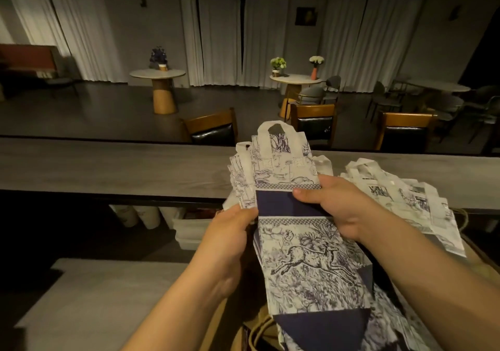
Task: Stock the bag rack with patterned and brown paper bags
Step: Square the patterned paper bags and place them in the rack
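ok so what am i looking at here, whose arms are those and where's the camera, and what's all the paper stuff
There is no machine here: these are a person's two bare arms, filmed by one wide-angle camera worn on the head, looking forward and down. The left hand and the right hand both grip a stack of patterned paper bags, white with dark blue prints and a navy band, handles pointing away. A second pile of patterned bags lies to the right on the long grey counter. Brown paper, perhaps bags, shows at the bottom edge. Beyond the counter is a dim room with chairs and round tables carrying flowers.
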`<state>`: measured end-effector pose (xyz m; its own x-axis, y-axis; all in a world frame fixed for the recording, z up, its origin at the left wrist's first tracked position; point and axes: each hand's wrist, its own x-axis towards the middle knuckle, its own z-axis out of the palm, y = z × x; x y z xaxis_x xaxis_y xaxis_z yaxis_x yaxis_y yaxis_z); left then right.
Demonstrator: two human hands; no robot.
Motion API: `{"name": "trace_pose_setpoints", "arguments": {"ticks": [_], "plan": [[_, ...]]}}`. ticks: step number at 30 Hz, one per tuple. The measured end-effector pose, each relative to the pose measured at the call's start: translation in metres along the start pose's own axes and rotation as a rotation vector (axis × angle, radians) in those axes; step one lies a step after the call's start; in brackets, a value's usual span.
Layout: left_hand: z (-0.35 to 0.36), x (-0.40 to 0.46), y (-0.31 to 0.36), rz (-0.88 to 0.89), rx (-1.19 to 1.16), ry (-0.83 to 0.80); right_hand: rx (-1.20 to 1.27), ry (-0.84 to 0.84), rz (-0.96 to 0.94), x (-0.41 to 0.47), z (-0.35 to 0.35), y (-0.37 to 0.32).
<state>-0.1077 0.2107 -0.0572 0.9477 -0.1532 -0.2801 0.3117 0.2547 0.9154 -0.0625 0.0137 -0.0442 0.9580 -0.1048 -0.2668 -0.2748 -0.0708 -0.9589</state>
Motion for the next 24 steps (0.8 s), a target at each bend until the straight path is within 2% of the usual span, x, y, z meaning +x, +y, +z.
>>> {"name": "trace_pose_setpoints", "arguments": {"ticks": [5, 8, 12, 14, 18, 20, 22, 24], "plan": [[0.000, 0.010, 0.001, 0.023, 0.015, -0.015, 0.099, 0.020, 0.005, -0.011, -0.009, -0.004], [0.014, 0.012, 0.003, -0.011, 0.008, -0.090, 0.018, 0.031, -0.025, -0.018, -0.008, -0.001], [0.029, 0.018, 0.001, 0.087, 0.192, -0.122, -0.150, 0.075, -0.027, -0.024, -0.011, -0.001], [0.031, 0.021, 0.001, 0.107, 0.231, -0.092, -0.287, 0.160, -0.045, -0.027, -0.024, -0.002], [0.030, 0.028, -0.002, 0.079, 0.213, -0.055, -0.550, 0.472, -0.125, -0.031, -0.068, -0.001], [0.032, 0.032, -0.006, 0.071, 0.226, -0.063, -0.787, 0.578, -0.045, -0.030, -0.095, 0.007], [0.033, 0.035, -0.010, 0.066, 0.245, -0.066, -1.072, 0.587, 0.068, -0.030, -0.112, 0.015], [0.035, 0.037, -0.012, 0.058, 0.257, -0.067, -1.184, 0.506, 0.196, -0.034, -0.116, 0.021]]}}
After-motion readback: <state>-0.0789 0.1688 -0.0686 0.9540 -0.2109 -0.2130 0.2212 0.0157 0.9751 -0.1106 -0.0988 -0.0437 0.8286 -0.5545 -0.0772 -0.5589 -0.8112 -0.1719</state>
